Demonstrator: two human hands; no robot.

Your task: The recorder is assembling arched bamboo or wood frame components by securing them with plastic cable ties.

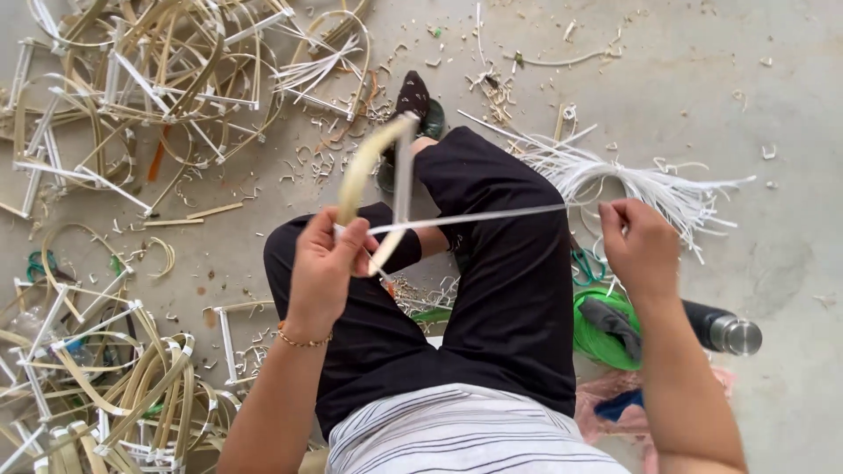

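Left hand (323, 263) grips curved bamboo strip (364, 162); right hand (639, 246) pulls white strip (474, 217).

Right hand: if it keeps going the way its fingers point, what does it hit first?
Probably the bundle of loose white strips on the floor. The right hand pinches a taut white strip, knuckles aimed up-frame, away from the body. The bundle lies just beyond, though lower; depth is unclear, so the hand might pass above it.
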